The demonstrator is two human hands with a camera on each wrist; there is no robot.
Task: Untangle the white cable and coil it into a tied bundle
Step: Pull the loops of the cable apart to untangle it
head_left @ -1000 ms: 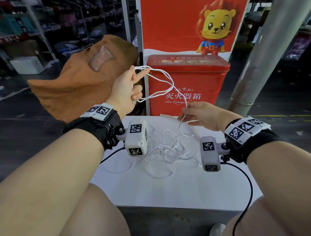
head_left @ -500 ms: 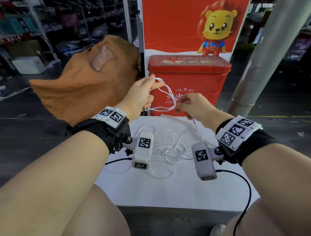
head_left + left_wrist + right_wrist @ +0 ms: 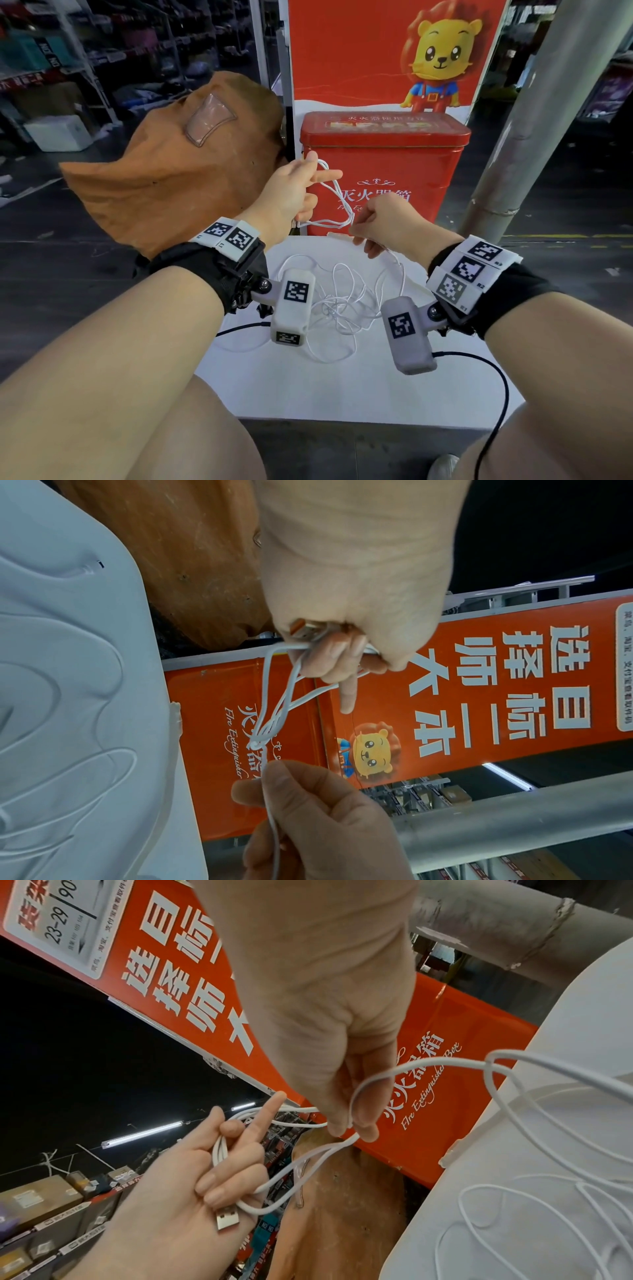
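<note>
Left hand (image 3: 192, 1185): three fingers curled round several gathered strands of the white cable (image 3: 308, 1161), index finger sticking straight out, thumb pressed on the strands. Right-wrist view alone shows the USB plug (image 3: 227, 1218) poking out at the heel of that palm; the left-wrist view catches only its tip, and the head view shows just a speck there.

Right hand (image 3: 308, 821): thumb and forefinger pinch the cable where the loops converge. Left-wrist view shows the strands crossing in a small tangle just before that pinch; in the head view the same spot is hidden behind the right hand's knuckles.

Head view only: both hands are raised above the far edge of the white table (image 3: 359, 387), close together, with the held loops spanning the gap between them. From the right hand a strand drops to a loose tangle lying on the table's middle, toward the far edge.

Behind the table: red fire extinguisher box (image 3: 383, 164), brown sack (image 3: 164, 185) to its left, grey pillar (image 3: 534, 113) to its right.
</note>
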